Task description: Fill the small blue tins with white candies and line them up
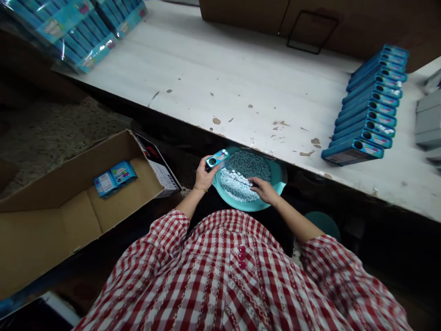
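Observation:
My left hand (204,176) is closed around a small blue box (217,158) with a dark round spot on its narrow face. The box is held at the left rim of a turquoise basin (230,201). Inside the basin lie many small pale blue and white pellets (241,184). My right hand (264,190) reaches in over the basin's right side, its fingertips bent together at the pellets. Whether a pellet sits between those fingers is too small to make out.
A row of similar blue boxes (365,119) stands on the white table (241,78) at right. Wrapped blue packs (79,37) lie at the far left. An open cardboard box (79,207) on my left holds blue packets (115,178). A large brown carton (344,27) stands behind.

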